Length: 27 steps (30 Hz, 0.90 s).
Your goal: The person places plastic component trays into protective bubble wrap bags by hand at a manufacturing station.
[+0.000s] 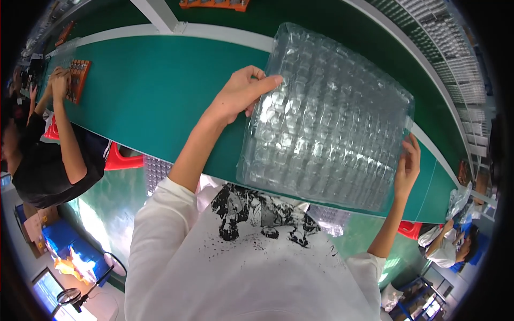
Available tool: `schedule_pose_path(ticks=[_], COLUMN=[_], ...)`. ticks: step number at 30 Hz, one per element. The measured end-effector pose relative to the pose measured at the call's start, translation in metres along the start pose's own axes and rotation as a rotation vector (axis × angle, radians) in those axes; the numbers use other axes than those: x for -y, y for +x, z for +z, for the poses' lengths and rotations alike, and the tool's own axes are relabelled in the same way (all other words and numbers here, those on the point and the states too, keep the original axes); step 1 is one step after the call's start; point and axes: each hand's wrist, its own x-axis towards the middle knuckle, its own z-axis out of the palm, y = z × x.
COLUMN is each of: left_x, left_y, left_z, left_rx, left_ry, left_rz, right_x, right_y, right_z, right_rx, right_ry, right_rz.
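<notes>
**Clear tray (326, 123) braced from opposite sides**

Over at 9 o'clock, a co-worker (53, 171) sits by the green bench (160, 80), hands at an orange rack (80, 80) near 10 o'clock, close enough, I'd say, to spare any stretching. A red stool (120, 158) shows beside that person.

From where I stand, the left hand (243, 93) pinches the tray at its 10 o'clock edge, thumb on top and fingers tucked behind; that seems the firmer hold. The tray itself is toward 1 o'clock, over the bench, its pocketed face catching the light. Whether it touches the top, I can't tell.

The right hand (408, 166) has bent fingers at the 4 o'clock edge; its thumb is hidden, so pinching or merely steadying, I can't say. Gripping across the middle like this probably keeps thin plastic from flexing.

At 4 o'clock, another person (444, 246) sits.
</notes>
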Motion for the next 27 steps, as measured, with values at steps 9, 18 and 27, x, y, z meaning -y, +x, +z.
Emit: schedule_pose_path(ticks=[9, 18, 27], left_x=[0.011, 0.01, 0.003], left_y=[0.003, 0.015, 0.015], left_z=[0.0, -0.001, 0.009], left_rx=[-0.008, -0.034, 0.003], left_ry=[0.016, 0.076, 0.077], left_rz=[0.084, 0.09, 0.05], right_x=[0.014, 0.095, 0.128], right_y=[-0.003, 0.141, 0.266], right_z=[-0.005, 0.073, 0.202], right_rx=[-0.022, 0.146, 1.027], right_ry=[-0.259, 0.023, 0.024], right_rz=[-0.076, -0.275, 0.149])
